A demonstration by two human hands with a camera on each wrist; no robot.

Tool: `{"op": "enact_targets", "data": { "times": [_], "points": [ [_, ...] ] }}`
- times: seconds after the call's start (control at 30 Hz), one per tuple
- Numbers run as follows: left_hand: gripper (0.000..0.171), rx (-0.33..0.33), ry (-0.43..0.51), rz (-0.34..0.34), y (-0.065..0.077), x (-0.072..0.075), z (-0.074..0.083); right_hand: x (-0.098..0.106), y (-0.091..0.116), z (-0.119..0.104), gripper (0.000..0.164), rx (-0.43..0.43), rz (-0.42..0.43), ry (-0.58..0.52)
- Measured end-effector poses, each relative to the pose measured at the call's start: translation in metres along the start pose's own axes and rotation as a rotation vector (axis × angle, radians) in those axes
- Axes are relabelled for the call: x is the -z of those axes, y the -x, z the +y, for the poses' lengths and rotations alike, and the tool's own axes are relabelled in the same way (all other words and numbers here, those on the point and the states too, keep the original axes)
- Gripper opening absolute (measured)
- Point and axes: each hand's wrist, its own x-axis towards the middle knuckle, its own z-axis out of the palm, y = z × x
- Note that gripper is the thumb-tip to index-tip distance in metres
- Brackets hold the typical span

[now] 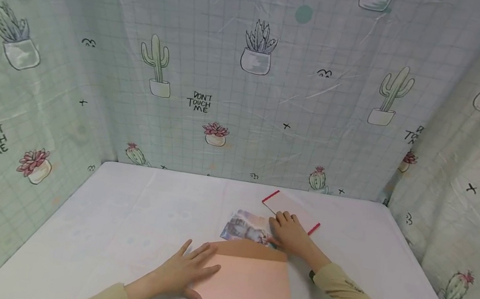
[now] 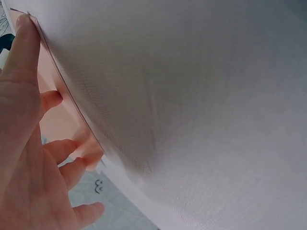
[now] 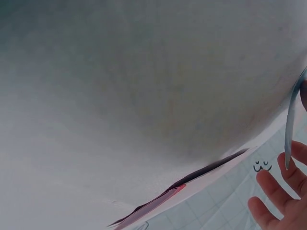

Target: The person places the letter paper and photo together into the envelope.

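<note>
My left hand (image 1: 181, 272) lies spread over the left side of a pink envelope (image 1: 251, 283). In the left wrist view, the thumb is at one end of the envelope's long edge (image 2: 67, 88) and the fingers are spread over it. The envelope's darker flap (image 1: 247, 249) is unfolded away from me. Just beyond it, my right hand (image 1: 292, 235) pinches the right end of a picture card (image 1: 246, 226) printed in blue and pink. The right wrist view shows this card (image 3: 289, 129) edge-on between thumb and fingers.
A pale flat rectangle with red-edged ends (image 1: 298, 209) lies behind the right hand, near the table's back edge. The white tabletop (image 1: 120, 235) extends to both sides. A cactus-print curtain (image 1: 248, 98) encloses the back and sides.
</note>
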Motion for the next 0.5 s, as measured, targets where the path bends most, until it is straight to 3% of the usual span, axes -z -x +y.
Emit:
{"op": "enact_targets", "data": {
  "times": [0.3,0.4,0.5],
  "points": [
    [0.078,0.005,0.018,0.003,-0.0004,0.0027,0.0004,0.0035,-0.0013,0.0003,0.037,-0.019,0.049,-0.038],
    [0.077,-0.001,0.007,0.017,-0.0007,0.0029,0.0005,0.0051,-0.0002,0.0007,0.031,-0.059,0.025,-0.112],
    [0.077,-0.004,-0.005,0.025,-0.0011,0.0025,0.0003,0.0088,0.0004,0.0017,0.03,-0.132,0.009,-0.271]
  ]
}}
